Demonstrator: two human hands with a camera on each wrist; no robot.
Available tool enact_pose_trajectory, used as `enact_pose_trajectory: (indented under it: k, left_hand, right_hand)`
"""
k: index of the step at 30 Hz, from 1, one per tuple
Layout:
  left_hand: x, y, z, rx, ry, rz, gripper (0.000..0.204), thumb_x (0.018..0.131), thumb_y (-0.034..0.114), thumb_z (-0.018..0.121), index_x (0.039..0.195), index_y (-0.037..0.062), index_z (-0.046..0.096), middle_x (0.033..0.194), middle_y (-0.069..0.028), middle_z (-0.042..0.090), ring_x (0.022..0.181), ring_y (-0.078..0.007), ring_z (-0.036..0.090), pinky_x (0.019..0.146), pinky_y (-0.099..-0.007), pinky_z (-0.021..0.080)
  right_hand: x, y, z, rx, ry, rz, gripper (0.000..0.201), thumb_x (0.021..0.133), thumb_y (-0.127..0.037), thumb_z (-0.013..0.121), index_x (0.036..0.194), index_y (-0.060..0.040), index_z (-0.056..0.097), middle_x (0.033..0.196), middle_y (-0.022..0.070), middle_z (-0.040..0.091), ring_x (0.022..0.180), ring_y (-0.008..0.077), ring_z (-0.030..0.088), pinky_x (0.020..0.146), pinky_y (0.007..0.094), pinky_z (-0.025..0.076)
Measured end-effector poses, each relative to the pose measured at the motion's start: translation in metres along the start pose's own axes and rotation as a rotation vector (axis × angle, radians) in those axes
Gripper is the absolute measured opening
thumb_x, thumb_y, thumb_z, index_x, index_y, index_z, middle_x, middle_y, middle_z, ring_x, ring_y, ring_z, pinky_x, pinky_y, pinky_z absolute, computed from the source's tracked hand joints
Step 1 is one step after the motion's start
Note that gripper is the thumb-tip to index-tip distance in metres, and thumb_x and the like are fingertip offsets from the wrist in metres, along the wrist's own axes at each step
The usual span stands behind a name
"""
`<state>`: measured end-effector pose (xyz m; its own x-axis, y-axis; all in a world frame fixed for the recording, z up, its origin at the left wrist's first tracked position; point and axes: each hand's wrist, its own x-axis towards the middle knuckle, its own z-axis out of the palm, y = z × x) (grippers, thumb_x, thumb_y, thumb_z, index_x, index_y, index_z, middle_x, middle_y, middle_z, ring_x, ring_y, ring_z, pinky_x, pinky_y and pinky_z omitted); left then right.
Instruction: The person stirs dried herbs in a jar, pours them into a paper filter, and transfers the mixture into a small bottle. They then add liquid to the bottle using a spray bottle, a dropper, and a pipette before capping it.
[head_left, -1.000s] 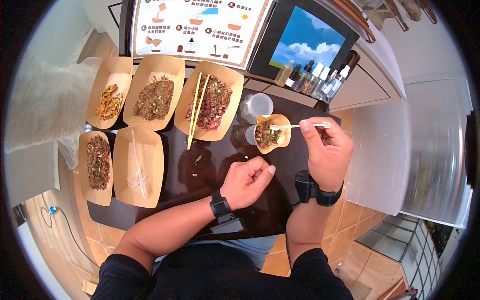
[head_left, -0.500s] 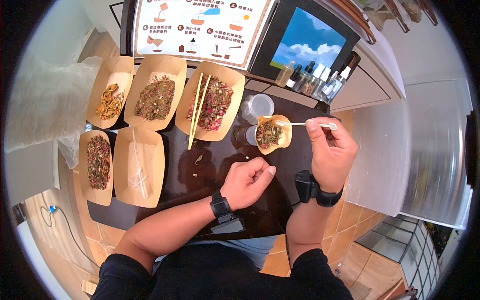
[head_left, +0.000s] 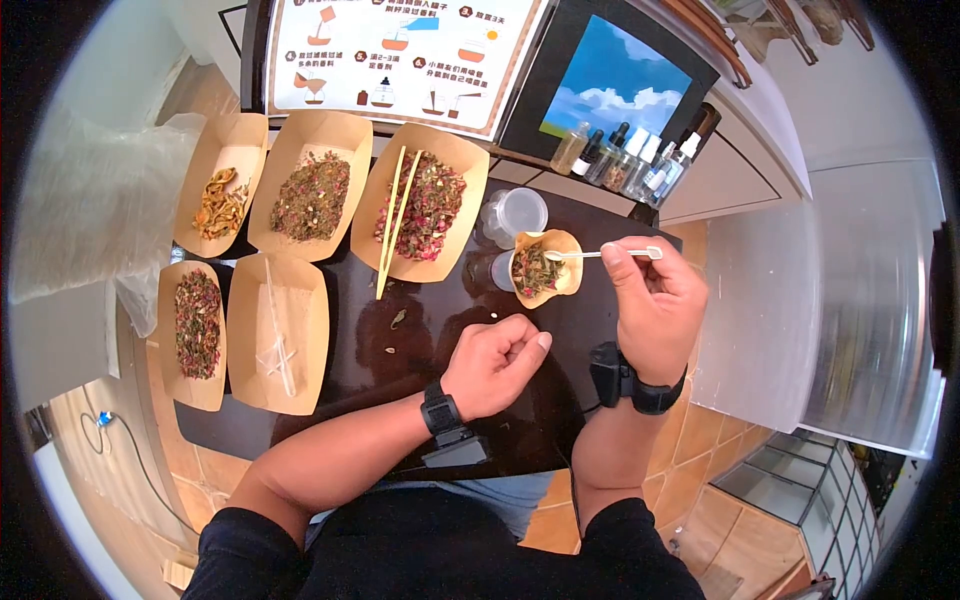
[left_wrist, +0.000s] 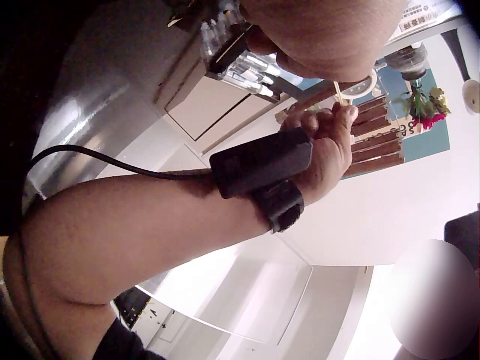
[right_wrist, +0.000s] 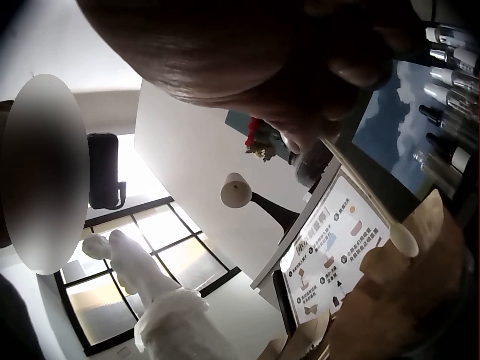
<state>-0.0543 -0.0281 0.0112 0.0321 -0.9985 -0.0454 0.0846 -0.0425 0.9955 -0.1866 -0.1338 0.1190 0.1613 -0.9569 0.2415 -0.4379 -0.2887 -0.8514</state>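
In the head view my right hand (head_left: 662, 305) pinches a thin pale spoon (head_left: 600, 254) between thumb and fingers. The spoon's bowl lies at the herbs (head_left: 535, 271) inside a brown paper liner (head_left: 567, 280), which sits over a clear cup (head_left: 502, 271). The right wrist view shows the spoon (right_wrist: 403, 240) slanting down from my hand (right_wrist: 285, 67), its bowl beside the brown paper (right_wrist: 405, 292). My left hand (head_left: 493, 362) is curled near the table's front edge, below the liner, holding nothing.
Several paper trays (head_left: 290, 395) stand on the left, most with dried flowers or peel; yellow chopsticks (head_left: 392, 225) lie across one. A lidded clear container (head_left: 520, 211) is behind the liner. Small bottles (head_left: 615, 160) line the back right, beside an instruction sheet (head_left: 400, 60). Crumbs dot the dark table (head_left: 430, 330).
My right hand shifted right, lifting the spoon off the herbs toward the liner's rim, then came back left, so the bowl is over the herbs again. The left hand stayed put.
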Motion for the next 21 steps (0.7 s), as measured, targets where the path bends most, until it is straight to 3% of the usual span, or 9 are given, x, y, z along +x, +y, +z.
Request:
enact_pose_trajectory:
  k: [7, 12, 19, 21]
  left_hand:
    - [-0.0003, -0.0003, -0.0002, -0.002, 0.003, 0.007, 0.025, 0.099, 0.017, 0.067, 0.08, 0.0013, 0.063, 0.058, -0.0047, 0.052, 0.053, -0.0116, 0.051, 0.053, -0.031, 0.042]
    - [0.0, 0.0, 0.0006, 0.0, 0.004, 0.002, 0.026, 0.099, 0.019, 0.067, 0.08, 0.0012, 0.063, 0.058, -0.0049, 0.053, 0.053, -0.0119, 0.051, 0.053, -0.031, 0.043]
    - [-0.0004, 0.0006, -0.0005, 0.002, -0.001, -0.014, 0.026, 0.099, 0.019, 0.068, 0.081, 0.0011, 0.063, 0.058, -0.005, 0.054, 0.053, -0.0119, 0.051, 0.053, -0.0314, 0.043]
    - [0.0, 0.0002, 0.0, 0.009, 0.002, -0.002, 0.026, 0.099, 0.019, 0.068, 0.081, 0.0012, 0.063, 0.058, -0.0049, 0.053, 0.053, -0.0118, 0.051, 0.053, -0.0313, 0.043]
  right_hand:
    - [-0.0011, -0.0039, -0.0003, 0.033, 0.029, -0.01, 0.011, 0.093, -0.007, 0.078, 0.092, 0.0021, 0.073, 0.076, -0.0029, 0.062, 0.065, 0.0014, 0.049, 0.057, 0.0194, 0.039]
    - [-0.002, -0.0022, 0.0015, -0.007, -0.076, 0.002, 0.009, 0.092, -0.005, 0.077, 0.091, 0.0027, 0.072, 0.076, -0.0018, 0.063, 0.065, 0.0021, 0.05, 0.057, 0.0201, 0.04]
    - [-0.0024, -0.0052, -0.0012, 0.043, -0.002, -0.06, 0.008, 0.091, -0.005, 0.077, 0.091, 0.002, 0.073, 0.075, -0.0009, 0.063, 0.064, 0.0025, 0.051, 0.056, 0.0208, 0.039]
    - [-0.0037, -0.0066, 0.0002, 0.001, -0.076, -0.044, 0.008, 0.091, -0.004, 0.077, 0.09, 0.0022, 0.073, 0.074, -0.0002, 0.062, 0.063, 0.0027, 0.05, 0.056, 0.0209, 0.039]
